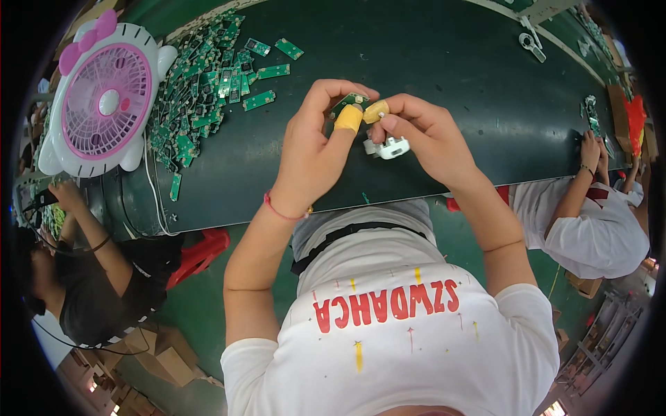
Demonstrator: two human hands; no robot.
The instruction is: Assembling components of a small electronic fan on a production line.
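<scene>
My left hand (310, 142) is closed on a small green circuit board (349, 102), pinched between the fingers and a thumb wrapped in yellow tape. Close beside it, my right hand (433, 139) is closed too, its forefinger also covered in yellow. Under its fingers sits a small white plastic piece (394, 148) with a dark slot, held in the curled hand. The two hands nearly meet above the green tabletop (277, 180). What the right fingertips touch on the board's edge is too small to tell.
Many green circuit boards (208, 76) lie heaped at the left, with a few loose ones toward the middle. Beyond them stands a white and pink fan (107, 104). A white part (533, 47) lies far right. Co-workers sit on both sides, one in black (104, 277), another in white (590, 229).
</scene>
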